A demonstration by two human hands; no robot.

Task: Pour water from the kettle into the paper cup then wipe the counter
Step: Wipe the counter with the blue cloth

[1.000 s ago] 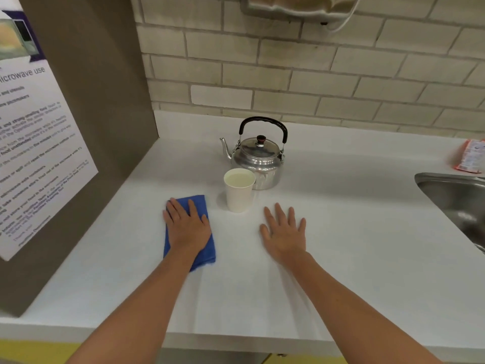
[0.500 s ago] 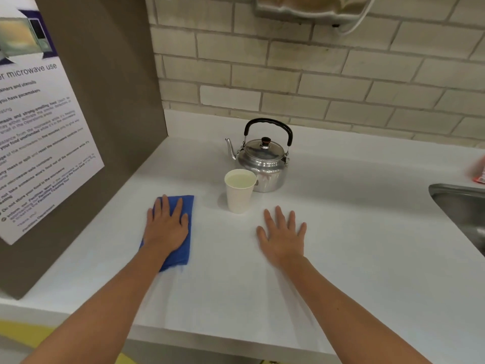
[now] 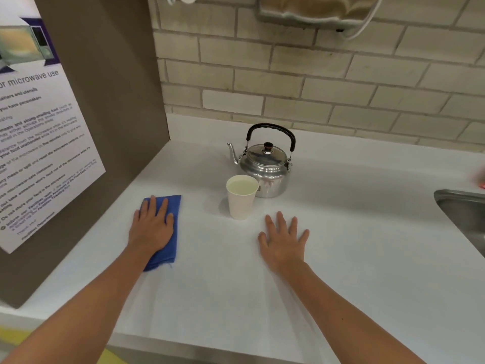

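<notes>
Left hand (image 3: pixel 152 228) flat on cloth (image 3: pixel 172 233), right hand (image 3: pixel 284 241) flat on counter (image 3: pixel 354 258)

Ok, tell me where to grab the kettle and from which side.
Take the kettle by its black arched handle, from above. It stands upright over the lid, clear all round. Come with the right hand: the spout points left and the paper cup stands in front.

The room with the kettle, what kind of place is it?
Probably a shared kitchen or break room. A metal kettle stands on a white counter, a steel sink sits at the right, and a wall notice gives rules for microwave use.
</notes>
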